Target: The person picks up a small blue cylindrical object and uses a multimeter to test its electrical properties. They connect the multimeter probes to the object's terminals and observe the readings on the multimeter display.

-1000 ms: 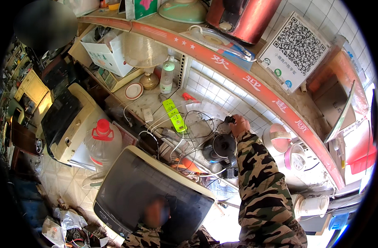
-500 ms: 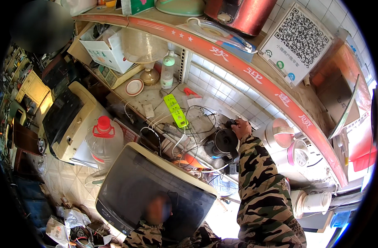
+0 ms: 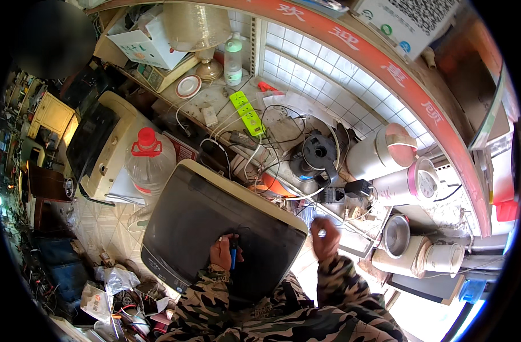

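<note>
My left hand (image 3: pixel 220 253) is closed round a slim, pen-like blue tool (image 3: pixel 233 257), above the dark glossy face of a cream-framed, box-shaped appliance (image 3: pixel 237 199). What the tool's ends look like is too small to tell. Off the right edge of that appliance, my right hand (image 3: pixel 327 239) is closed in a pinch. Something small, pale and shiny shows at its fingers, too small to name. Ahead on the cluttered bench stands a black round-topped device (image 3: pixel 317 153) with a side handle, apart from both hands.
A green power strip (image 3: pixel 247 114) lies among tangled cables on the bench. Black adapters (image 3: pixel 358 188) sit near its edge. To the left stand a large clear bottle with red cap (image 3: pixel 149 165) and another cream appliance (image 3: pixel 109 165). White cylindrical appliances (image 3: pixel 377 154) and a metal bowl (image 3: pixel 395 235) are right.
My right hand has left the black device and drawn back toward me, beside the dark-faced appliance. My left hand, blurred before, now shows with the blue tool. The view has tilted downward.
</note>
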Demonstrator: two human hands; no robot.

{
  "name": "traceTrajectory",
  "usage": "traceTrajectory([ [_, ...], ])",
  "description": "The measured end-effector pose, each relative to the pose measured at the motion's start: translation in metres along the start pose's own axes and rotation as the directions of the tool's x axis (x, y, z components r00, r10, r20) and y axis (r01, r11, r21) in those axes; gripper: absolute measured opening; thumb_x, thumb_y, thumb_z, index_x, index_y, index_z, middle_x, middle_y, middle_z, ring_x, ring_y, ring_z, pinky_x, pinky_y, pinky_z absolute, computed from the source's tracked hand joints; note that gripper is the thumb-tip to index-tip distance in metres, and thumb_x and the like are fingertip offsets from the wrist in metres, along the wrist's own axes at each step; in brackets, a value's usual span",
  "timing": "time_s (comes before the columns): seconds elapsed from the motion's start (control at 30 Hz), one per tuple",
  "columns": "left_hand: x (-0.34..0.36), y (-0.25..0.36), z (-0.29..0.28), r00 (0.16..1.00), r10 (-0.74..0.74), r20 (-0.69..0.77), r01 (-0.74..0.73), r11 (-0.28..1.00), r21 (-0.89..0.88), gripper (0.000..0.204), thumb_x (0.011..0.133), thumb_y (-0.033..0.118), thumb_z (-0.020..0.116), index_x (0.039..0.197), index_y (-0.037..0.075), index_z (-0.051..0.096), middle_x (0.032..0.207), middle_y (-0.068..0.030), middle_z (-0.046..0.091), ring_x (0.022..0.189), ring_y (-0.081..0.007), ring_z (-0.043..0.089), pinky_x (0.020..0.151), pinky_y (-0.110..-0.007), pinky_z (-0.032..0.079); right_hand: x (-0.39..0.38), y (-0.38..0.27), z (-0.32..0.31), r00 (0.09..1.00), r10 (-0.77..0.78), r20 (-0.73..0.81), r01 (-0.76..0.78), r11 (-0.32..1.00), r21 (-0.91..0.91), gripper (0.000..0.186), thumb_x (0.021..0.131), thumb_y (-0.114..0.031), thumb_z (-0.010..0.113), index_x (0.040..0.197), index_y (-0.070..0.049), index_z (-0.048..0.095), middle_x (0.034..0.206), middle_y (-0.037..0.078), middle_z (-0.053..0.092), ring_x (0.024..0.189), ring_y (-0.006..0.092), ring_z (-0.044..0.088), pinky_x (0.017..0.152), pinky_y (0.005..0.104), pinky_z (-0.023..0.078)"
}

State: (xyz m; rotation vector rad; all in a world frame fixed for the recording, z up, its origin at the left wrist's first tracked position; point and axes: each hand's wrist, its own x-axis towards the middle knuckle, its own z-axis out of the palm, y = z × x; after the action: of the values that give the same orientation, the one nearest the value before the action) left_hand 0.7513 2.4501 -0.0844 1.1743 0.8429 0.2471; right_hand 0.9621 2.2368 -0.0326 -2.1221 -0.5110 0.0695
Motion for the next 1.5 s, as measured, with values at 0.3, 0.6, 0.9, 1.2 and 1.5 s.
traceTrajectory([
  [0.3,0.004,-0.009,-0.005,0.999,-0.031,-0.008,0.031,0.999,0.011,0.065,0.102,0.055,0.040,0.120,-0.005,0.057,0.071,-0.0178,0.063,0.050,-0.0238,0.057,0.046,-0.042,0.051,-0.137,-0.012,0.034,0.953,0.111,0.281,-0.138,0.987,0.081,0.023,0.085,-0.013,0.073,0.102,0.000,0.066,0.081,0.016,0.068,0.071,0.0298,0.069,0.063,0.0371,0.055],
  [0.6,0.004,-0.004,-0.006,0.997,-0.070,0.021,0.070,0.997,0.016,0.059,0.104,0.051,0.034,0.121,0.000,0.058,0.074,-0.0149,0.063,0.055,-0.0228,0.058,0.051,-0.041,0.050,-0.133,0.008,0.049,0.960,0.089,0.264,-0.089,0.996,-0.014,0.017,0.088,-0.021,0.069,0.094,-0.007,0.060,0.079,0.017,0.066,0.070,0.0384,0.065,0.058,0.0464,0.052],
  [0.9,-0.059,-0.016,-0.020,0.994,-0.018,0.108,0.036,0.985,-0.166,0.052,0.103,0.048,0.033,0.125,0.008,0.058,0.077,-0.0115,0.065,0.059,-0.0194,0.060,0.057,-0.034,0.051,-0.162,-0.010,0.050,0.953,0.107,0.283,-0.123,0.992,0.037,0.031,0.088,-0.031,0.071,0.103,-0.006,0.060,0.083,0.015,0.067,0.079,0.0349,0.067,0.067,0.0448,0.053],
  [1.2,-0.173,-0.028,-0.063,0.951,-0.015,0.308,0.184,0.830,-0.527,0.052,0.103,0.045,0.036,0.134,0.007,0.051,0.110,-0.0121,0.063,0.096,-0.0217,0.062,0.082,-0.034,0.052,-0.277,-0.106,0.080,0.838,0.092,0.537,-0.383,0.801,0.460,0.074,0.083,-0.041,0.078,0.137,-0.001,0.047,0.109,0.019,0.066,0.103,0.0287,0.067,0.088,0.0388,0.052],
  [1.5,-0.213,0.017,-0.097,0.910,0.266,0.316,-0.287,0.958,0.019,0.061,0.106,0.045,0.026,0.142,0.000,0.045,0.135,-0.0164,0.054,0.122,-0.0269,0.053,0.102,-0.039,0.043,-0.313,-0.153,0.069,0.834,0.172,0.525,-0.408,0.832,0.376,0.039,0.090,-0.028,0.069,0.120,-0.003,0.061,0.103,0.017,0.067,0.097,0.0282,0.065,0.083,0.0400,0.050],
])
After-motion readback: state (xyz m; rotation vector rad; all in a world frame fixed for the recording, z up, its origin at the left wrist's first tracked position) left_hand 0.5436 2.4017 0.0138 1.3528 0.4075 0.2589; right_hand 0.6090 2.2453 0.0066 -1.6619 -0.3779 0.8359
